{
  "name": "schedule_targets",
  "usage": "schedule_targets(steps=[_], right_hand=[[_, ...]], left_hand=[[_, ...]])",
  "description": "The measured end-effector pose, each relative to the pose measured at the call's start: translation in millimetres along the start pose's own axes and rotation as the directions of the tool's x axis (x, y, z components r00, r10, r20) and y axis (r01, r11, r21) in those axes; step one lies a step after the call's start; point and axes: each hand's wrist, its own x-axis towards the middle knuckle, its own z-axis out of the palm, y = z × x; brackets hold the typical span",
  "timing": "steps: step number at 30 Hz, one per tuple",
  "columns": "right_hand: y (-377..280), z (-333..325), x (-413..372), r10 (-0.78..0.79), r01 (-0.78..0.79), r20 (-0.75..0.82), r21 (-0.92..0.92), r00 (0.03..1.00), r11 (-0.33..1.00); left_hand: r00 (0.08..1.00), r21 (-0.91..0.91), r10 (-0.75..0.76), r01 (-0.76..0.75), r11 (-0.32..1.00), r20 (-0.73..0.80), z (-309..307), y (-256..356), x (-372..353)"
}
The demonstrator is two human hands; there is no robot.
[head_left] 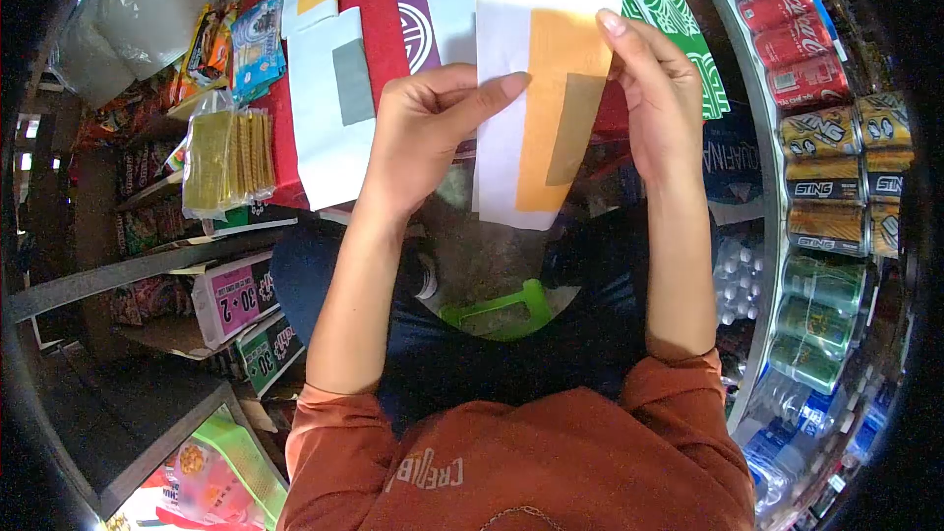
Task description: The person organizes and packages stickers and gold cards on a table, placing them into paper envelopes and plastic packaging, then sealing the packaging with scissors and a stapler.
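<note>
A white paper sheet (501,49) with an orange panel and a darker rectangle hangs upright in front of me, held in both hands. My left hand (423,133) is closed on its left side, thumb across the front. At the upper right edge, my right hand (661,88) pinches the same sheet between thumb and fingers. Part of another pale sheet (450,10) shows behind it. To the left of my left hand, a white sheet with a grey rectangle (329,152) lies over the edge of the red table (379,25).
Green patterned paper (678,10) and purple patterned paper (411,10) lie on the table. Packaged yellow sticks (231,159) hang at the left. Shelved drink cans (821,177) line the right side. A green plastic piece (511,310) is below, between my knees.
</note>
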Motion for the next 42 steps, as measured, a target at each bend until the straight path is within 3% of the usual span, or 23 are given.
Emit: schedule_targets(steps=[16, 22, 25, 29, 32, 36, 42], right_hand=[[0.2, -8.6, 6.7, -0.022, 0.022, -0.013, 0.005, 1.000, 1.000], [3.6, -17.6, 11.0, -0.012, 0.009, 0.023, 0.125, 1.000, 0.992], [-3.0, -9.5, 4.3, 0.148, -0.151, 0.164, 0.008, 0.975, 0.989], [-2.6, 2.0, -8.3, 0.270, -0.172, 0.475, -0.240, 0.837, 0.955], [-0.5, 8.3, -13.4, 0.374, -0.251, 0.524, -0.293, 0.765, 0.923], [8.7, 12.5, -15.5, 0.356, -0.176, 0.524, -0.361, 0.774, 0.916], [12.9, 17.1, -18.5, 0.340, -0.182, 0.496, -0.339, 0.799, 0.923]], left_hand=[[0.999, 0.010, 0.004, -0.005, 1.000, 0.037, 1.4, 0.6, -1.1], [1.000, 0.041, -0.027, 0.027, 0.999, 0.008, -0.4, -1.3, 0.6], [0.996, -0.012, 0.011, -0.012, 1.000, -0.087, 1.3, 3.7, -0.4], [0.983, -0.102, 0.060, -0.078, 0.992, -0.173, -5.1, 0.3, 5.2], [0.976, -0.139, 0.079, -0.109, 0.984, -0.205, -14.0, -4.7, 8.5], [0.964, -0.181, 0.109, -0.155, 0.971, -0.242, -12.1, 1.3, 7.2], [0.959, -0.269, 0.129, -0.198, 0.942, -0.253, -13.0, 1.9, 6.7]])
